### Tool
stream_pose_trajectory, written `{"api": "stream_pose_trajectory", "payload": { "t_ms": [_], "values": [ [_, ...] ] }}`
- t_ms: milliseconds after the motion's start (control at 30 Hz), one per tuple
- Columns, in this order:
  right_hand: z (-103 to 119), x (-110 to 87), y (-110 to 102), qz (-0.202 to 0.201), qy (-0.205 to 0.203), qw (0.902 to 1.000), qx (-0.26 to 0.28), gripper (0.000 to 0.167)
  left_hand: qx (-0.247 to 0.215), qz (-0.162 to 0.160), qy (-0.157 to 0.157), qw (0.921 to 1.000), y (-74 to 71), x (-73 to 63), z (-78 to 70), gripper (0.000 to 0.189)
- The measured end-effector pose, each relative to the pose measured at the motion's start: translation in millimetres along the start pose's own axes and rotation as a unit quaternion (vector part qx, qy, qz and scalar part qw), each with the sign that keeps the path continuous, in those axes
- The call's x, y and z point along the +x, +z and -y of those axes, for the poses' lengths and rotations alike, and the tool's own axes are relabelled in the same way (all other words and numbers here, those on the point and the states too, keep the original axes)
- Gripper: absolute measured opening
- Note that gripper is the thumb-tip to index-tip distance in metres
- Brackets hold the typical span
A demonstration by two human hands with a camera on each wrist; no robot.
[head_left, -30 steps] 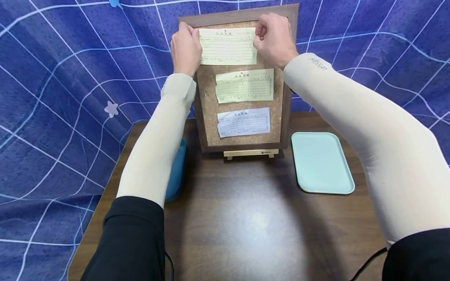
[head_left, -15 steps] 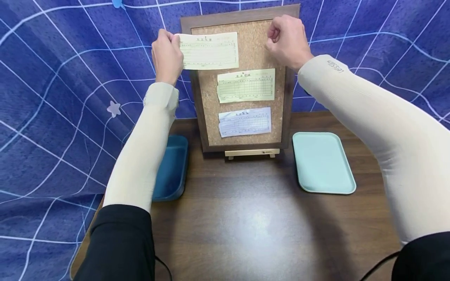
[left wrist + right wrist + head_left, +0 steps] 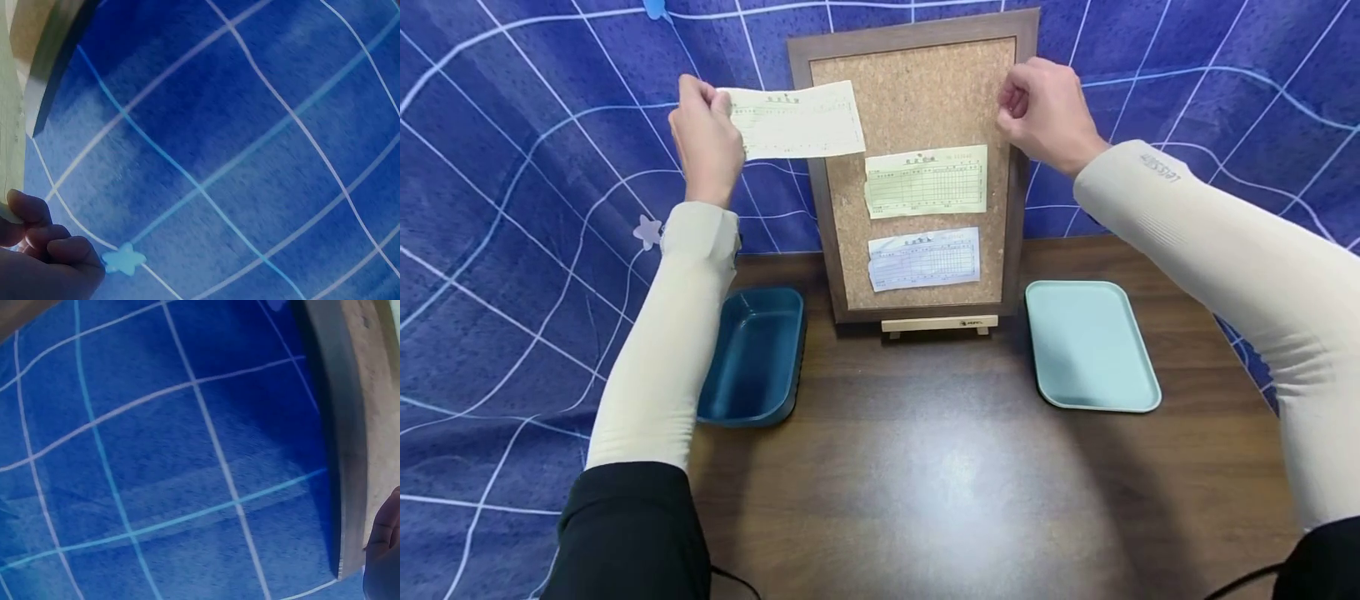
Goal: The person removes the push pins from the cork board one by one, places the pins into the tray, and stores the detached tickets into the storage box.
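My left hand (image 3: 707,146) pinches the left end of a pale yellow printed receipt slip (image 3: 801,121). The slip's right end overlaps the left frame of a cork board (image 3: 925,92). In the left wrist view, curled fingers (image 3: 72,250) show beside the slip's edge. My right hand (image 3: 1048,112) is by the board's upper right edge, its fingers curled with thumb and forefinger together. Nothing shows between them, though something tiny could be hidden. A yellow-green slip (image 3: 927,183) and a bluish slip (image 3: 925,260) lie flat on the cork below, their left edges torn.
The wood-framed board leans on a small easel, whose light ledge (image 3: 940,323) stands on the brown table (image 3: 895,467). A deep blue tray (image 3: 752,358) is at the left. A pale mint tray (image 3: 1090,346) lies at the right. A blue patterned curtain (image 3: 535,208) hangs behind.
My left hand has carried the top slip leftward and slightly down, away from the cork. My right hand has let go of its right end and shifted right and down.
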State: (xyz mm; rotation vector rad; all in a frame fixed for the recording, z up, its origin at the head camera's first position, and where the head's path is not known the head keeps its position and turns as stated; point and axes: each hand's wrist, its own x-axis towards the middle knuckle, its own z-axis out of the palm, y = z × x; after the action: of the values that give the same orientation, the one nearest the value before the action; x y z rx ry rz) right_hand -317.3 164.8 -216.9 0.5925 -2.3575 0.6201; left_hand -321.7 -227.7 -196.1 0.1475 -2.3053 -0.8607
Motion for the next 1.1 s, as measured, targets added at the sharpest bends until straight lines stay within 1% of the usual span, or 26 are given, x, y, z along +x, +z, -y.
{"api": "stream_pose_trajectory", "payload": {
  "t_ms": [133, 267, 433, 533, 667, 767, 967, 1100],
  "values": [
    [-10, -15.0, -2, 0.002, 0.009, 1.0, 0.0, 0.008, -0.01, -0.013, 0.001, 0.9999, -12.2, -6.8, 17.2, 0.009],
    [-20, -27.3, -3, -0.003, 0.019, 0.9998, 0.0, 0.005, -0.017, -0.038, 0.008, 0.9991, -22.3, -14.0, 35.4, 0.007],
    [-32, -42.8, -3, -0.011, 0.024, 0.9997, -0.002, 0.005, 0.001, -0.061, 0.041, 0.9973, -34.2, -28.8, 56.2, 0.011],
    [-38, -53.0, -4, -0.011, 0.019, 0.9997, -0.004, 0.007, 0.015, -0.062, 0.059, 0.9962, -39.1, -41.2, 68.7, 0.018],
    [-46, -66.6, -3, -0.013, 0.011, 0.9999, 0.002, 0.009, 0.028, -0.051, 0.055, 0.9968, -44.7, -55.0, 83.1, 0.023],
    [-50, -77.3, -3, -0.012, 0.013, 0.9998, 0.005, 0.009, 0.035, -0.043, 0.051, 0.9972, -47.9, -62.8, 91.9, 0.024],
    [-58, -96.8, 1, 0.002, 0.03, 0.9995, 0.006, 0.008, 0.042, -0.036, 0.065, 0.9963, -50.9, -76.4, 109.6, 0.023],
    [-65, -110.9, 8, -0.007, 0.029, 0.9995, 0.013, 0.005, 0.039, -0.016, 0.073, 0.9964, -51.1, -88.6, 123.4, 0.022]
  ]
}}
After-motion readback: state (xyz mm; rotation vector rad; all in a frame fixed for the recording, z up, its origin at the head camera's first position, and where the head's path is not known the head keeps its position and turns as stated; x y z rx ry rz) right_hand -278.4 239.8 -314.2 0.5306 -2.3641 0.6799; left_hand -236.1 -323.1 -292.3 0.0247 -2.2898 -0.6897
